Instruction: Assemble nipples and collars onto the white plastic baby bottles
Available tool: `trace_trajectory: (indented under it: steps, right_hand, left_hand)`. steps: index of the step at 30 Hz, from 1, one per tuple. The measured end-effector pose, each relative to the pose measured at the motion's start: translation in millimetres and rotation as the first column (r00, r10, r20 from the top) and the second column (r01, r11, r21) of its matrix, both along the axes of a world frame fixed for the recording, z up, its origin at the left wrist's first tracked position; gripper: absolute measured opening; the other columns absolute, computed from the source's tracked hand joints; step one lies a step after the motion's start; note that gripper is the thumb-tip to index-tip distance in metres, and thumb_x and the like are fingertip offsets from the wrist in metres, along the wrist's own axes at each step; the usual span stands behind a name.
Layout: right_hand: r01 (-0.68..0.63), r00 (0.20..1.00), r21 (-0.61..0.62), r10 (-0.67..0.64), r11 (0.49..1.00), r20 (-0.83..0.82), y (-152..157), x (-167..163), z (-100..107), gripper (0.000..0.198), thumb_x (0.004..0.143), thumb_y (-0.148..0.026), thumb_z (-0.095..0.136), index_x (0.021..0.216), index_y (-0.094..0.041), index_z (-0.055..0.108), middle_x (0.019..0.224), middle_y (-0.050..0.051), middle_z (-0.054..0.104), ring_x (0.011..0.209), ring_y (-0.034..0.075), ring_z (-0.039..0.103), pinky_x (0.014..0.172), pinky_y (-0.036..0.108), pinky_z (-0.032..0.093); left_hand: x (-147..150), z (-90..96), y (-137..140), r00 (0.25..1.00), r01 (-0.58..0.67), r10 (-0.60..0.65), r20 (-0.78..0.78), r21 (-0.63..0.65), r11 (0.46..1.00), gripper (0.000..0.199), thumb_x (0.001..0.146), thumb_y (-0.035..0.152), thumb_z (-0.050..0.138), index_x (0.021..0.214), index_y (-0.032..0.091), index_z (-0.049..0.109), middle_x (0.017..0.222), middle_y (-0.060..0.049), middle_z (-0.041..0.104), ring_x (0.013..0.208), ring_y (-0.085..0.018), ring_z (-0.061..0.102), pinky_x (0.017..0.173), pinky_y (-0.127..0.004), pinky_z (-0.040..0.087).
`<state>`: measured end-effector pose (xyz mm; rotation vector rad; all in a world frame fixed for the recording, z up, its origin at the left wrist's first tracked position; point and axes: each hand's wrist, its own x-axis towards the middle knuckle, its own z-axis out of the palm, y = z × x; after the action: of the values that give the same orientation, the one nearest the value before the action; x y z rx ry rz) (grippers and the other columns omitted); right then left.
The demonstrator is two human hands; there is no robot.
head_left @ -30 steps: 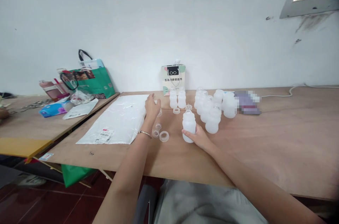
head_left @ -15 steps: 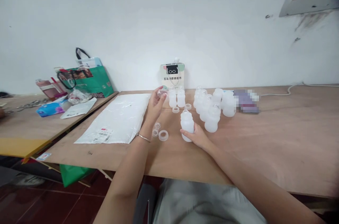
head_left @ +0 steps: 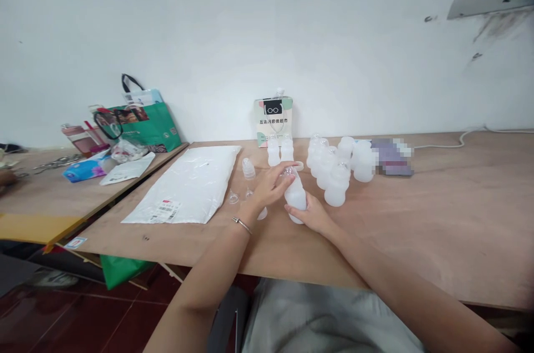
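Observation:
My right hand (head_left: pixel 316 214) is wrapped round the lower part of a translucent white baby bottle (head_left: pixel 297 198), which stands close to upright on the table. My left hand (head_left: pixel 271 185) closes over the top of that bottle, its fingers round a clear domed cap (head_left: pixel 288 173) that covers the teat. Left of my left hand stand a clear cap (head_left: pixel 248 168) and a small clear teat (head_left: pixel 233 197); other small clear parts are partly hidden by my wrist. Several capped bottles (head_left: pixel 335 189) stand in a group to the right, and two more bottles (head_left: pixel 286 148) stand behind my hands.
A white plastic mailer (head_left: pixel 183 180) lies flat on the left of the wooden table. A printed paper bag (head_left: pixel 273 111) stands against the wall. Further left, another table holds a green bag (head_left: pixel 146 125) and a blue tissue pack (head_left: pixel 83 168). A cable (head_left: pixel 454 142) runs along the back right.
My left hand has come down and right, bringing the clear cap from beside the back bottles onto the bottle top. My right hand keeps its hold. The view has shifted slightly.

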<state>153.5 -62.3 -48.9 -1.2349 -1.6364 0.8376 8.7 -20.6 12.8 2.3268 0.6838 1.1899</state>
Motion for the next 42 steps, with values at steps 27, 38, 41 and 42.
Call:
trace_trajectory:
  steps: [27, 38, 41, 42]
  right_hand:
    - [0.056, 0.990, 0.028, -0.052, 0.998, -0.135, 3.6, 0.6, -8.0, 0.053, 0.066, -0.040, 0.065, 0.111, -0.022, 0.043, 0.108, 0.007, 0.058, 0.092, 0.020, 0.058, 0.075, 0.034, 0.048]
    - [0.008, 0.983, 0.038, -0.001, 0.999, -0.183, 8.1, -1.2, -12.1, 0.043, 0.076, -0.045, 0.054, 0.107, -0.022, 0.036, 0.090, 0.003, 0.057, 0.086, 0.015, 0.057, 0.079, 0.034, 0.046]
    - [0.014, 0.986, 0.050, -0.006, 0.999, -0.164, 8.1, -1.1, -12.5, 0.039, 0.076, -0.044, 0.053, 0.104, -0.022, 0.038, 0.087, 0.002, 0.057, 0.085, 0.015, 0.057, 0.077, 0.033, 0.047]
    - [0.016, 0.987, 0.050, -0.008, 0.999, -0.158, 8.0, -1.2, -12.4, 0.038, 0.076, -0.044, 0.053, 0.104, -0.022, 0.038, 0.087, 0.001, 0.057, 0.085, 0.015, 0.057, 0.076, 0.033, 0.047]
  left_hand:
    - [-13.8, 15.2, -1.1, 0.976, -0.072, 0.095, -0.194, 0.120, 0.990, 0.066, 0.075, 0.042, 0.057, 0.133, 0.025, 0.029, 0.124, -0.009, 0.050, 0.104, -0.024, 0.054, 0.087, -0.033, 0.043]
    - [-33.4, 34.4, 104.2, 0.697, -0.651, 0.668, -0.261, 0.159, 0.742, 0.061, 0.072, 0.032, 0.060, 0.123, 0.015, 0.030, 0.100, -0.013, 0.061, 0.091, -0.027, 0.059, 0.075, -0.034, 0.045]
    - [-27.5, 25.1, 119.6, 0.618, -0.681, 0.685, -0.386, 0.173, 0.711, 0.057, 0.072, 0.030, 0.060, 0.120, 0.014, 0.032, 0.105, -0.016, 0.060, 0.096, -0.029, 0.059, 0.076, -0.034, 0.044]
    - [-26.2, 22.4, 123.3, 0.598, -0.687, 0.686, -0.415, 0.176, 0.705, 0.057, 0.072, 0.030, 0.060, 0.120, 0.014, 0.032, 0.105, -0.017, 0.060, 0.096, -0.029, 0.059, 0.076, -0.034, 0.044]
